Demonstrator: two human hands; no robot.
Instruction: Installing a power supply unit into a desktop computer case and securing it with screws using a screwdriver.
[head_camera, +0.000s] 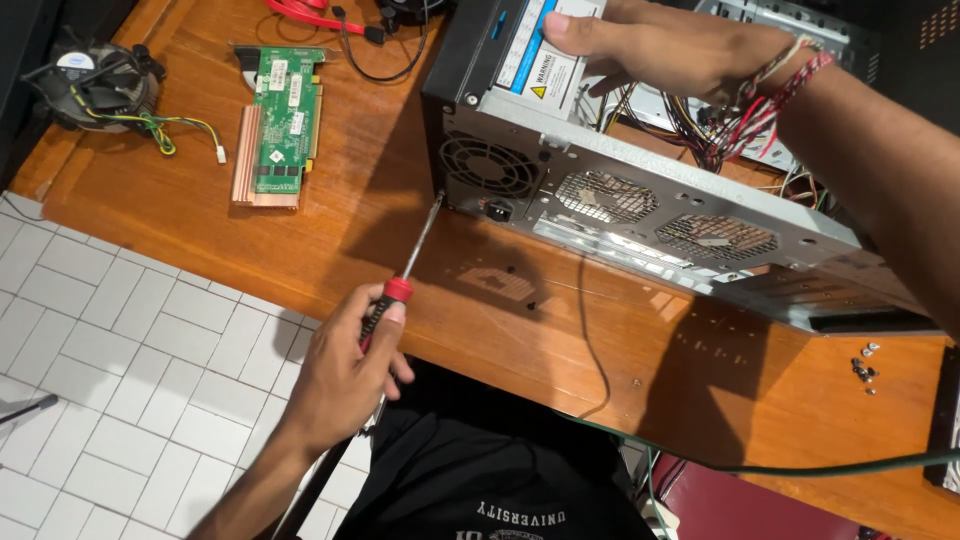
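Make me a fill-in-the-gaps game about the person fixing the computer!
1. The left hand holds a screwdriver with a red and ____ handle.
2. The screwdriver's tip touches the corner of the computer ____, lying on the wooden table.
3. The right hand rests on ____ of the metal box.
4. The green circuit card lies to the ____ of the metal box.

Missing words: black; case; top; left

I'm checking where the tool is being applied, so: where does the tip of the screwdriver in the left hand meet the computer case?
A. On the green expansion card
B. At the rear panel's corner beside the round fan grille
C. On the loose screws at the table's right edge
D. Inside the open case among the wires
B: the screwdriver, gripped by the left hand, has its tip at the computer case rear corner next to the round fan grille.
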